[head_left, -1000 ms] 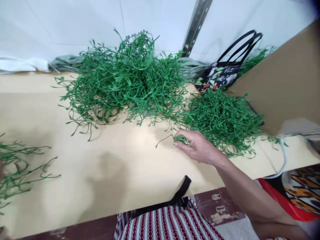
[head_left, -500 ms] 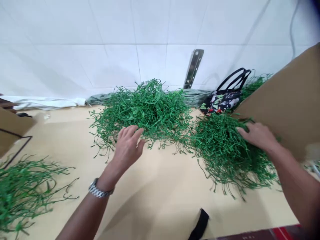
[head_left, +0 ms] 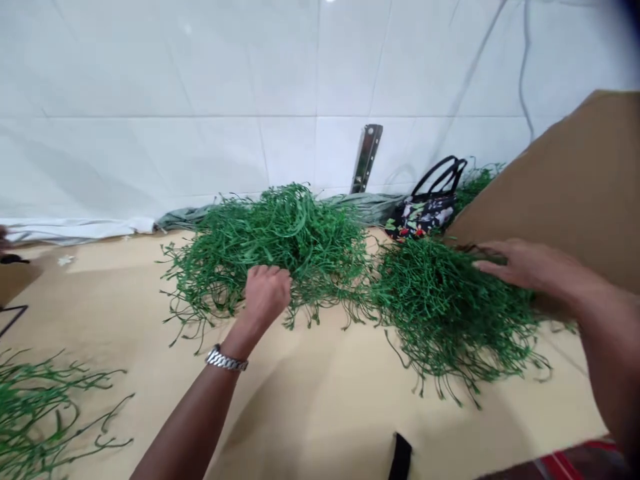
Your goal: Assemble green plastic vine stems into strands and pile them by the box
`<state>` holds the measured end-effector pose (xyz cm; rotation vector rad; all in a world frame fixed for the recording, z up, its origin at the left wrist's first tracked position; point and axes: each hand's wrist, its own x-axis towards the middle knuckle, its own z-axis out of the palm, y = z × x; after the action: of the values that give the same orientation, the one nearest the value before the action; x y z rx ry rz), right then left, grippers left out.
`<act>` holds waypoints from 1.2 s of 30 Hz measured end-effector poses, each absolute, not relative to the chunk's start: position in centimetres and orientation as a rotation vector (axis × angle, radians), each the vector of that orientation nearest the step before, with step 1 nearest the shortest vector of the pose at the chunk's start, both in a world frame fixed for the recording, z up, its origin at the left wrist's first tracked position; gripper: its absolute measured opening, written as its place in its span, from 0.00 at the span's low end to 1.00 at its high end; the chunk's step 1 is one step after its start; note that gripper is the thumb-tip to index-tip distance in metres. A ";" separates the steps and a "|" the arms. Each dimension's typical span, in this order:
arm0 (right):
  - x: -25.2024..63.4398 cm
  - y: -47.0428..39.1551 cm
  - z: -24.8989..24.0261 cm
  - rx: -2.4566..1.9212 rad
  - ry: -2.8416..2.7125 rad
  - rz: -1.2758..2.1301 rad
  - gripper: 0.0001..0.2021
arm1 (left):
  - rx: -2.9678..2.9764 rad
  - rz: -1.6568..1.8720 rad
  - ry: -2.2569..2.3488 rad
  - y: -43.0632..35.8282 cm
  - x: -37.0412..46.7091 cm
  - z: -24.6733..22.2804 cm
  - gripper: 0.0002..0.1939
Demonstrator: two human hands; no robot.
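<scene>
My left hand [head_left: 267,292], with a metal watch on its wrist, is closed at the front edge of the middle pile of green plastic stems [head_left: 280,233]. Its fingers curl in among the stems; what exactly they pinch is hidden. My right hand [head_left: 517,267] rests at the right side of the right pile of green stems [head_left: 445,300], thumb apart from the fingers, whose tips are partly hidden beside the cardboard. Nothing can be seen held in it.
A brown cardboard sheet [head_left: 565,193] rises on the right. Behind the right pile is a floral bag [head_left: 423,215]. A metal bracket [head_left: 367,159] leans on the wall. More green stems [head_left: 40,407] lie at left, and a black strip [head_left: 401,457] at the front.
My left hand has closed its fingers at the middle pile's edge. My right hand stays by the right pile, its forearm raised slightly. The view has shifted right and up.
</scene>
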<state>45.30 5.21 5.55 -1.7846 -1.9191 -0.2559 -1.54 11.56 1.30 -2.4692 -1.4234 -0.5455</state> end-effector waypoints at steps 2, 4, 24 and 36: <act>41.2 4.5 7.3 -2.060 -1.977 -0.435 0.17 | -2.383 -0.683 -1.392 10.4 -1.7 1.0 0.13; 35.8 4.6 8.1 -2.053 -2.112 -0.312 0.16 | -2.303 -0.801 -1.280 8.9 -0.8 0.7 0.14; 22.8 -0.7 3.3 -1.464 -2.360 0.322 0.09 | -2.770 -0.558 -1.021 10.9 0.8 -1.6 0.13; 18.9 -2.1 2.3 -1.199 -2.253 1.060 0.11 | -2.988 -0.731 -0.833 0.8 -0.7 -0.4 0.18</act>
<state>18.93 -2.15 2.27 -1.1988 -2.2532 1.0599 -0.74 0.81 -0.36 -2.9877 -0.8331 -0.7310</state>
